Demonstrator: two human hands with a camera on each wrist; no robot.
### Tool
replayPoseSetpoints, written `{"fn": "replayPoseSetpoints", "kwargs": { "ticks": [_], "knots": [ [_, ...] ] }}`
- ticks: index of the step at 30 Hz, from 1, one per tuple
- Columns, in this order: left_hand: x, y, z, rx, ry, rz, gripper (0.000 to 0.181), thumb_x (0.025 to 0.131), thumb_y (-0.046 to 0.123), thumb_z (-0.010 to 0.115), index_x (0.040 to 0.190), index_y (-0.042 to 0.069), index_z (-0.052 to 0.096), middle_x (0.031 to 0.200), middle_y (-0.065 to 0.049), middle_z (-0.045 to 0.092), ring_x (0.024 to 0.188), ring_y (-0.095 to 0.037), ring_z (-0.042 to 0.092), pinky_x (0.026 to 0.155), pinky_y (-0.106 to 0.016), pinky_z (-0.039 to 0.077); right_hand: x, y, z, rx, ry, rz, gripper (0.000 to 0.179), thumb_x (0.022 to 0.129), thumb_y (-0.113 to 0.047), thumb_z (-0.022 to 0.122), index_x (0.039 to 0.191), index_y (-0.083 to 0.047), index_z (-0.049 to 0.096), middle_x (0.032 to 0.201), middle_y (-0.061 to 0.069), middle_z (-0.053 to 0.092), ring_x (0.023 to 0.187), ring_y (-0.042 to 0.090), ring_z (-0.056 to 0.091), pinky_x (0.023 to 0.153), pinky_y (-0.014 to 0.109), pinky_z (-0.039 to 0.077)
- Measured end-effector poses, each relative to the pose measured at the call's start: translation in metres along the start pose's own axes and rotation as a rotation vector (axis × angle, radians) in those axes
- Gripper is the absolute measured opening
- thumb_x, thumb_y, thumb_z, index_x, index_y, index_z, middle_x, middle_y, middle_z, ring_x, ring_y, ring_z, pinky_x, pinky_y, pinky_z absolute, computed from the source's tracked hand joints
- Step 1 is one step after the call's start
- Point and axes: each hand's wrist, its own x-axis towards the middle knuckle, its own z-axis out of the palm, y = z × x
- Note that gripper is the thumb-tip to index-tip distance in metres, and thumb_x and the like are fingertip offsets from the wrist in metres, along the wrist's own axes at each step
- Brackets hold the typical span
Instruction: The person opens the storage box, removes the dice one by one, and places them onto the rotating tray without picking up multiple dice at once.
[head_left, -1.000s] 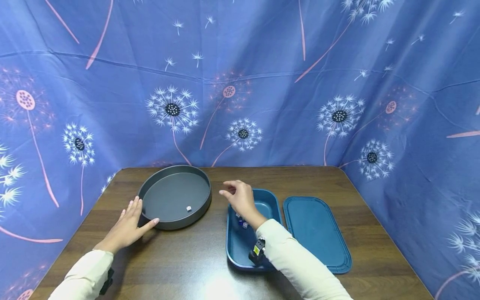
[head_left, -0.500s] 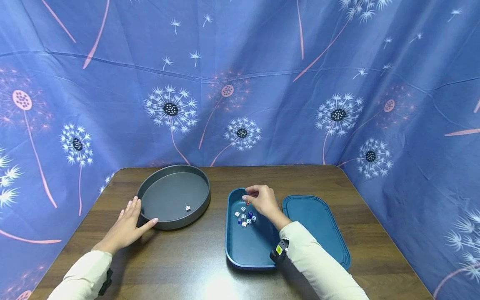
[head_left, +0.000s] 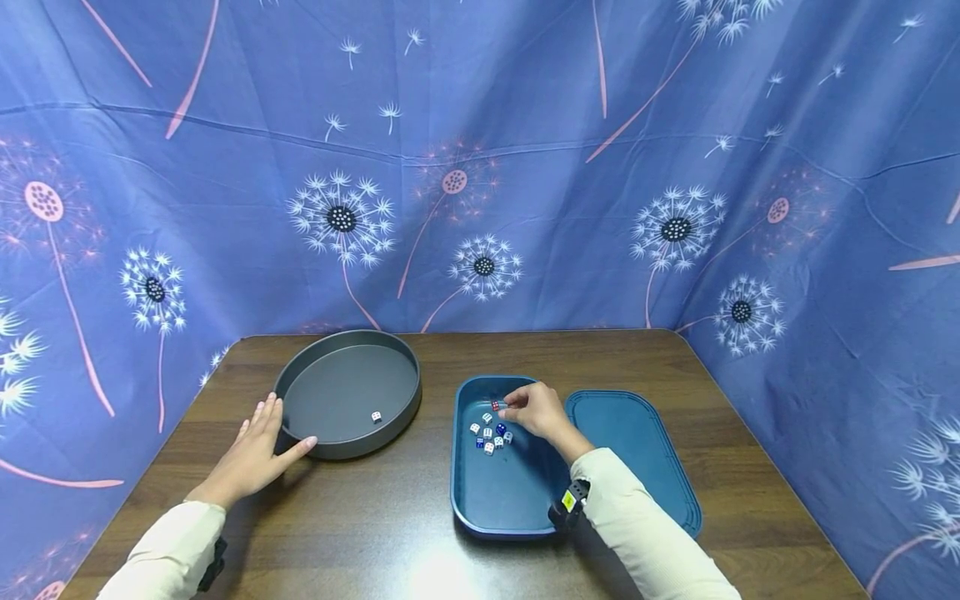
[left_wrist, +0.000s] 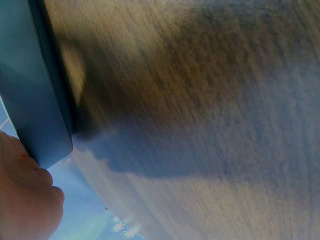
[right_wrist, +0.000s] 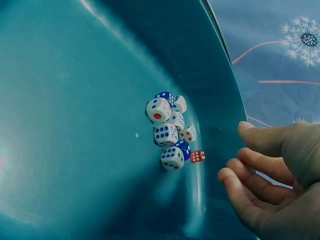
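Note:
My left hand (head_left: 251, 454) rests on the near-left rim of a round dark grey pan (head_left: 337, 387), fingers straight and thumb spread along its side. Inside the pan lies one white die (head_left: 377, 417). Over the far part of a blue tray (head_left: 502, 504), my right hand (head_left: 540, 417) hovers with bent, parted fingers and holds nothing. Several white and blue dice (right_wrist: 166, 134) sit clustered in the tray. A small red die (right_wrist: 197, 156) lies at the cluster's edge, closest to the right fingertips in the right wrist view.
A flat blue lid (head_left: 637, 450) lies on the wooden table (head_left: 360, 525) to the right of the tray, partly behind the right sleeve. A blue dandelion-print cloth (head_left: 555, 208) hangs around the table's back and sides.
From the gap between pan and tray, my right hand has moved right over the tray, then a little lower, exposing the dice. My left hand and the pan stay put.

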Motion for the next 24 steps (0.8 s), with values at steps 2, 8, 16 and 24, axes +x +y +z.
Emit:
{"fn": "replayPoseSetpoints", "kwargs": {
  "ticks": [2, 8, 16, 24],
  "knots": [
    [0.0, 0.0, 0.0, 0.001, 0.0, 0.001, 0.103, 0.091, 0.059, 0.051, 0.146, -0.016, 0.007, 0.154, -0.034, 0.002, 0.142, -0.049, 0.0, 0.111, -0.066, 0.007, -0.001, 0.001, -0.001, -0.014, -0.018, 0.009, 0.023, 0.079, -0.015, 0.079, 0.097, -0.001, 0.075, 0.083, 0.003, 0.071, 0.075, 0.015, 0.063, 0.065, 0.032, 0.053],
    [0.0, 0.0, 0.0, -0.001, -0.004, 0.001, 0.103, 0.091, 0.059, 0.051, 0.146, -0.016, 0.006, 0.154, -0.034, 0.001, 0.142, -0.049, -0.001, 0.111, -0.066, 0.007, -0.001, 0.0, -0.001, -0.096, -0.085, 0.035, 0.021, 0.076, -0.013, 0.08, 0.093, -0.001, 0.075, 0.085, 0.004, 0.072, 0.078, 0.016, 0.064, 0.069, 0.033, 0.055],
    [-0.001, 0.0, 0.001, 0.0, -0.005, 0.003, 0.103, 0.091, 0.059, 0.051, 0.146, -0.016, 0.007, 0.154, -0.034, 0.002, 0.142, -0.05, 0.001, 0.111, -0.066, 0.007, -0.002, -0.001, 0.004, -0.176, -0.136, 0.022, 0.017, 0.068, -0.01, 0.086, 0.08, -0.003, 0.075, 0.073, 0.001, 0.07, 0.069, 0.012, 0.059, 0.068, 0.031, 0.053],
    [-0.001, 0.0, 0.0, 0.003, -0.006, -0.006, 0.103, 0.091, 0.06, 0.051, 0.147, -0.015, 0.007, 0.155, -0.033, 0.001, 0.143, -0.048, 0.0, 0.111, -0.065, 0.007, -0.002, -0.001, 0.01, -0.182, -0.157, 0.06, 0.016, 0.067, -0.005, 0.086, 0.075, -0.003, 0.072, 0.067, -0.002, 0.062, 0.064, 0.011, 0.054, 0.06, 0.026, 0.048]
  ]
}}
